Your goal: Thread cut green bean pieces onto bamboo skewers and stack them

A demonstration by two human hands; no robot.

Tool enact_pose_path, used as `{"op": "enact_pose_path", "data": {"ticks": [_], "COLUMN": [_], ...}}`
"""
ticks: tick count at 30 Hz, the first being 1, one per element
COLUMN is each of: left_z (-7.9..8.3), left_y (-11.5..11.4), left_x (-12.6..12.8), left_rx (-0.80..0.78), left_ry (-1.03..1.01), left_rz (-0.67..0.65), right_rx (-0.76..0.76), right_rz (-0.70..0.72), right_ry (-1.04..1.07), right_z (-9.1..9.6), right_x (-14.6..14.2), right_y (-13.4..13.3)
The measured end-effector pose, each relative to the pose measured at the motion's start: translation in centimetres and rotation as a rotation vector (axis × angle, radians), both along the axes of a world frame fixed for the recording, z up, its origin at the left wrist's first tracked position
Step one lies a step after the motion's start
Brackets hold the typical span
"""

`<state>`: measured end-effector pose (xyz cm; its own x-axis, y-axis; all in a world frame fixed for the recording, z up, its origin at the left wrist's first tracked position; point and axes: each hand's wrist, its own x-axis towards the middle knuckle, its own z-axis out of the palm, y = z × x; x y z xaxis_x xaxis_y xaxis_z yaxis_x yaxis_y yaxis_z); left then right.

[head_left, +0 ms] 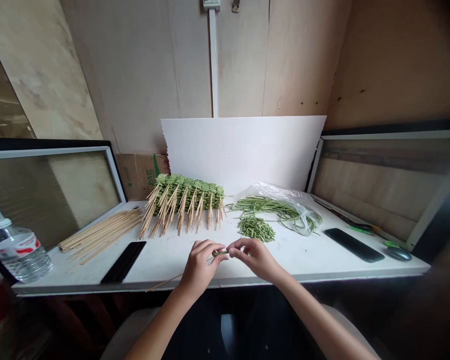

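My left hand [201, 264] is closed around a thin bamboo skewer [164, 283], whose bare end sticks out to the lower left. At the fingertips sits a short piece of green bean [220, 253]. My right hand [252, 257] meets the left from the right, its thumb and forefinger pinched at the end of that piece; the exact contact is partly hidden. Behind the right hand lies a heap of cut green bean pieces [256, 228]. Farther left, a stack of finished bean skewers [189, 195] has its sticks pointing toward me.
Loose bamboo skewers [101, 232] lie on the white table [285, 265] at left, near a phone [123, 262] and a water bottle [19, 252]. Long beans [264, 204] spill from a plastic bag [285, 192]. On the right are another phone [354, 245] and a computer mouse [398, 253].
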<state>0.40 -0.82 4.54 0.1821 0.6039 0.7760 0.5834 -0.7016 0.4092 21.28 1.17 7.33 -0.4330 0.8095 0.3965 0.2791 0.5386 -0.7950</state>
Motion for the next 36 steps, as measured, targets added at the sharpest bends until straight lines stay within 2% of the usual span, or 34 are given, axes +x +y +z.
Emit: {"op": "enact_pose_path", "data": {"ticks": [6,12,15,20,24,30,33,36], "left_z": [0.1,0.5,0.6,0.3,0.4,0.6,0.8,1.2], "left_y": [0.1,-0.4,-0.5,-0.4,-0.6,-1.1,-1.3,-1.2], "left_x": [-0.1,-0.1,0.1,0.5,0.8,1.1,1.1,1.1], "left_rx": [0.092,0.095,0.055,-0.131,-0.144,-0.115,-0.230,-0.408], "left_ry": [0.090,0.086,0.039,-0.012,0.060,0.108,0.007,-0.178], "left_rz": [0.033,-0.023,-0.052,-0.098,-0.067,-0.020,-0.062,-0.184], "right_rx": [0.175,0.277,0.339,0.514,0.587,0.536,0.386,0.175], "right_rz": [-0.001,0.041,0.052,0.007,-0.025,-0.090,-0.110,-0.080], "right_ry": [0.024,0.012,0.006,-0.038,-0.095,-0.066,0.050,0.183], "right_z": [0.1,0.2,0.1,-0.4,-0.8,-1.2,-1.8,-2.5], "right_x": [0.2,0.4,0.4,0.2,0.0,-0.8,-1.4,-1.9], "right_y": [-0.6,-0.9,-0.9,-0.6,-0.7,-1.2,-1.6,-1.6]}}
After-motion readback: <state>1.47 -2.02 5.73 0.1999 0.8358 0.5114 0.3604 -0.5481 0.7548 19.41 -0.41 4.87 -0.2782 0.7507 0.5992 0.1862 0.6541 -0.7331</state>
